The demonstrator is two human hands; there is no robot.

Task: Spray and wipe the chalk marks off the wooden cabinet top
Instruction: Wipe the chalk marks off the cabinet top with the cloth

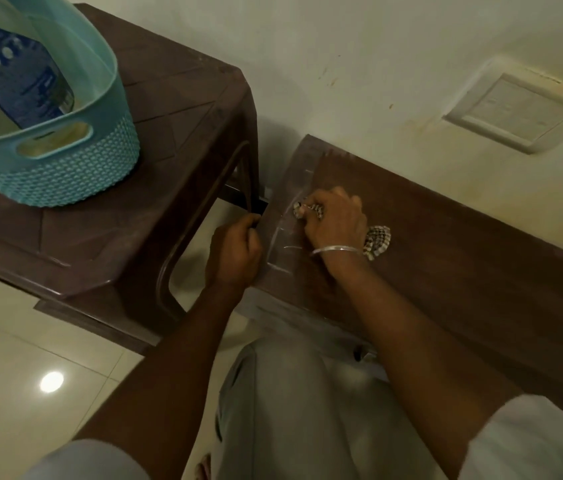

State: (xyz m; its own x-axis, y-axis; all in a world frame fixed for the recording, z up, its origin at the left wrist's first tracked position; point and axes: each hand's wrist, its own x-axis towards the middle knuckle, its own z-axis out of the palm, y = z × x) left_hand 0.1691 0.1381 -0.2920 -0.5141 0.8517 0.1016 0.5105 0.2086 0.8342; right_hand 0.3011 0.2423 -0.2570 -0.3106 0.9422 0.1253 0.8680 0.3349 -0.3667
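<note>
Head view: right hand [335, 220] closed around checkered cloth [377, 240], pressing it onto chalk marks [285, 237] at left end of wooden cabinet top [463, 244]. Left hand [235, 251] curled at the top's left edge; grip contents cannot be told. Teal basket [76, 168] on adjacent brown plastic surface [176, 188].

Wooden cabinet top [446, 258], centre right, dark brown, against a cream wall. Chalk marks [285, 237], pale lines along its left end. Right hand [337, 220], centre frame, pressing a bunched checked cloth [377, 241] onto the marks; silver bangle [335, 250] at the wrist. Left hand [235, 252], just left of it, fingers curled at the cabinet's left edge; what they hold cannot be told. Brown plastic table [176, 161], upper left, bearing a teal basket [83, 164] with a blue packet [20, 81] inside. Wall plate [515, 112], upper right.
</note>
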